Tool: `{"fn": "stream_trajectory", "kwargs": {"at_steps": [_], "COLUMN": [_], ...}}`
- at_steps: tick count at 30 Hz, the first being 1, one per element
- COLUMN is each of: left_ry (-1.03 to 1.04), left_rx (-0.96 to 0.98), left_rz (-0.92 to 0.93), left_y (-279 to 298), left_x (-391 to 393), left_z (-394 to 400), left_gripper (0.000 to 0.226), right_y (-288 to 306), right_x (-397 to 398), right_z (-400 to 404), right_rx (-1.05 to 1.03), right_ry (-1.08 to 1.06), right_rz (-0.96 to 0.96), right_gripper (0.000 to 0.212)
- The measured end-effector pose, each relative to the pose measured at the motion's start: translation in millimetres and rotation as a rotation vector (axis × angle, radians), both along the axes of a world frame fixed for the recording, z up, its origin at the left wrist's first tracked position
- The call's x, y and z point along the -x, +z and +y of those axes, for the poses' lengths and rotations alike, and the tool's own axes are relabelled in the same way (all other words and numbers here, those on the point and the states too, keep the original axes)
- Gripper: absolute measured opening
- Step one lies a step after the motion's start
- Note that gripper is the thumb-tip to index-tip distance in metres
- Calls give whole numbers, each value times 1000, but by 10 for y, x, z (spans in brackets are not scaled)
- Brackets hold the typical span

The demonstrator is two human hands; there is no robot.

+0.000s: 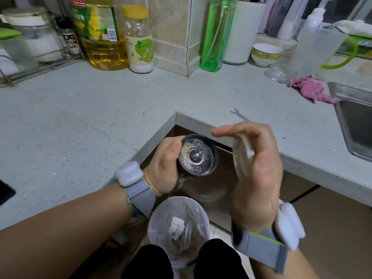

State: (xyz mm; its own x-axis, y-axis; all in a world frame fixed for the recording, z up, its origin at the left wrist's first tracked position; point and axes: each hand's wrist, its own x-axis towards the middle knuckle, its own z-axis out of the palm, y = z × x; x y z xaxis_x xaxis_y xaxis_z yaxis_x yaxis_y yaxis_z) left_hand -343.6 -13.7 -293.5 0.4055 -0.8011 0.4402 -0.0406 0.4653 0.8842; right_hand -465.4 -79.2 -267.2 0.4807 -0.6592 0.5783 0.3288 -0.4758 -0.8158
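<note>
Head view: our left hand [163, 168] grips the dusty black grinder [198, 156]. Our right hand [255, 178] curls around a clear lid [241, 154]

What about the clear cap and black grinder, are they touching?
Apart. The head view shows a dark gap between the clear cap in the right hand and the black grinder in the left hand.

Bare forearms [60, 228] end in matching wristbands [141, 196]: behind the left hand [163, 168] and right hand [255, 174], a grey fabric strap [261, 248] edged in yellow-green carries a rounded pale pod [289, 224]. Black trousers [218, 258] cover the knees [149, 262].
</note>
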Motion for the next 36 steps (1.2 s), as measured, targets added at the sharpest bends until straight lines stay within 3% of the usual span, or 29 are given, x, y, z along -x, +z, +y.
{"fn": "stream_trajectory", "kwargs": {"at_steps": [3, 6, 14, 21, 23, 26, 28, 31, 33, 36], "left_ry": [36, 27, 12, 32, 21, 3, -7, -42, -62, -191], "left_rx": [-125, -171, -204, -212, -198, -198, -227, -298, -508, -945], "left_rz": [43, 43, 129, 124, 135, 190, 157, 141, 123, 99], "left_y": [-37, -42, -74, -93, -102, -125, -135, -103, -81, -148], "left_x": [-63, -51, -82, -108, -112, -127, -144, -158, -168, -189], "left_z": [-33, -33, -54, -46, -47, -75, -85, -90, -113, -128], "left_gripper": [58, 52, 59, 64, 63, 65, 74, 73, 76, 77], "right_y": [-7, 20, 10, 15, -21, -69, -61, -5, -29, -224], "right_x": [15, 2, 39, 62, 49, 34, 47, 76, 34, -48], "right_z": [36, 87, 46, 124, 59, -45, 17, 145, 36, -192], "right_rx": [312, 459, 544, 670, 598, 154, -10, -146, -196, -205], "right_ry": [-27, -78, -57, -33, -23, 132, 143, 187, 113, -27], "right_rz": [109, 187, 210, 230, 220, 197, 33, -133, -119, 67], "right_gripper": [59, 70, 61, 68, 62, 46, 40, 46, 49, 45]}}
